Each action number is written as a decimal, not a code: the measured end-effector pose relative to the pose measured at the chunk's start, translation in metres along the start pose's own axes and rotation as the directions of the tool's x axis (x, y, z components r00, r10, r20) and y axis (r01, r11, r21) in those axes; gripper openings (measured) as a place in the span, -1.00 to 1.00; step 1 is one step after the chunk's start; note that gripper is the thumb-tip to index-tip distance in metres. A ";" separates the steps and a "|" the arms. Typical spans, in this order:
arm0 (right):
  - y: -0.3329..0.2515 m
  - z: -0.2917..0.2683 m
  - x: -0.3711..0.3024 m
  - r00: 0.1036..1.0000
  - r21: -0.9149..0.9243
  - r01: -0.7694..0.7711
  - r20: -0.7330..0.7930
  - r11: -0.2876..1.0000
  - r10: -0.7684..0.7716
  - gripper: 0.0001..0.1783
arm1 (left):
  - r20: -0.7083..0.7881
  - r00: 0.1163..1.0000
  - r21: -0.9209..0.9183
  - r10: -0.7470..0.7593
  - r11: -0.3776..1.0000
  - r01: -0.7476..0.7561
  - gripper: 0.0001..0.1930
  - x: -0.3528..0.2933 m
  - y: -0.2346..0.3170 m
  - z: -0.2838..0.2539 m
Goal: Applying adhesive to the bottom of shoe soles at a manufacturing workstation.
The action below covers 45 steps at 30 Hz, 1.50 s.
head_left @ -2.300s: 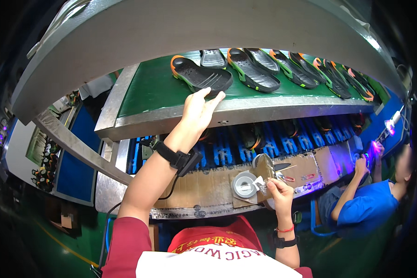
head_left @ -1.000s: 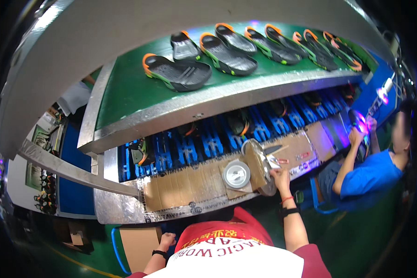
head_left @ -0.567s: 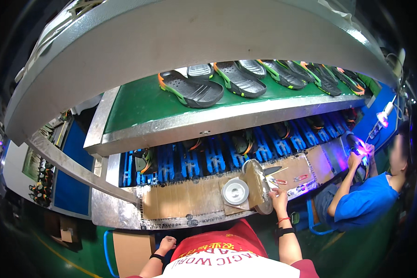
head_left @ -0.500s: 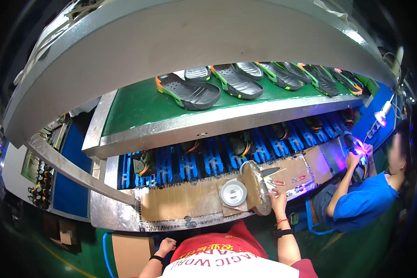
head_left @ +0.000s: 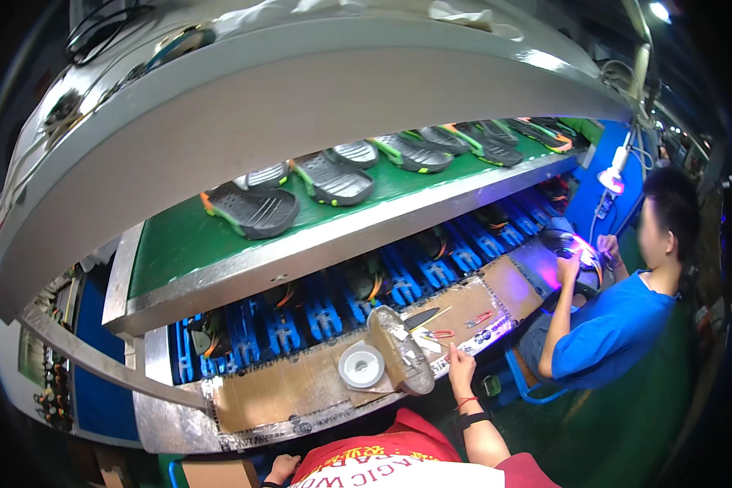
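Observation:
My right hand point(head_left: 461, 366) is at the bench's front edge, fingers drawn together; anything in them is too small to make out. Beside it stands a wooden spool-like holder with round end discs point(head_left: 415, 374). A white round dish point(head_left: 361, 366) sits to the left of that holder. Between holder and hand lie red-handled snips point(head_left: 440, 333), a dark blade point(head_left: 421, 317) and a thin yellowish stick point(head_left: 437, 315). A second pair of red snips point(head_left: 479, 320) rests further right. Low by my lap, my left hand point(head_left: 284, 468) is curled closed, with nothing visible in it.
Black sandal soles with green and orange edges point(head_left: 329, 179) line a green conveyor point(head_left: 171, 260) under a grey overhead housing point(head_left: 325, 81). Blue racks point(head_left: 323, 313) fill the lower shelf. To the right, a person in blue point(head_left: 618, 325) handles a sole under purple light.
The view has swung right, shifting the bench leftward. My right hand has drawn back from the snips to the bench edge. My left hand stays low, curled.

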State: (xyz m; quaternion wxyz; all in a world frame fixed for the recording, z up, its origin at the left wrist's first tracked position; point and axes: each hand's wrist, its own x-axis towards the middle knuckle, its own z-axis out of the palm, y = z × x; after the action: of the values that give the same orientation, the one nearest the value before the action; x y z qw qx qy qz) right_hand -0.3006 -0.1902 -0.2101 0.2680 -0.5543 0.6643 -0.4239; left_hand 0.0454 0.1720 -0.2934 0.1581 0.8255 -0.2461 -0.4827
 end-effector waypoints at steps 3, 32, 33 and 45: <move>0.009 -0.005 0.004 0.998 -0.104 -0.048 0.028 0.993 0.051 -0.43 | 0.054 0.991 0.199 0.125 0.971 -0.134 -0.68 0.040 -0.047 0.019; 0.144 -0.076 -0.027 0.499 -0.714 0.018 0.613 0.700 0.612 -0.75 | 0.363 0.723 0.307 0.588 0.657 -0.689 -0.66 0.167 0.188 0.101; 0.137 -0.076 -0.031 0.610 -0.699 0.196 0.636 0.688 0.472 -0.70 | 0.363 0.717 0.308 0.595 0.650 -0.695 -0.67 0.169 0.193 0.100; 0.167 -0.058 -0.074 0.754 -0.686 0.149 0.545 0.712 0.368 -0.75 | 0.328 0.711 0.314 0.622 0.639 -0.703 -0.68 0.173 0.200 0.072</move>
State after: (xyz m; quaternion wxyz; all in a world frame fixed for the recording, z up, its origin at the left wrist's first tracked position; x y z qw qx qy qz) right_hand -0.4158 -0.0993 -0.3334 0.2790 -0.6799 0.6717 0.0931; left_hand 0.0035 -0.0923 -0.3529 0.1205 0.6403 -0.6431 -0.4025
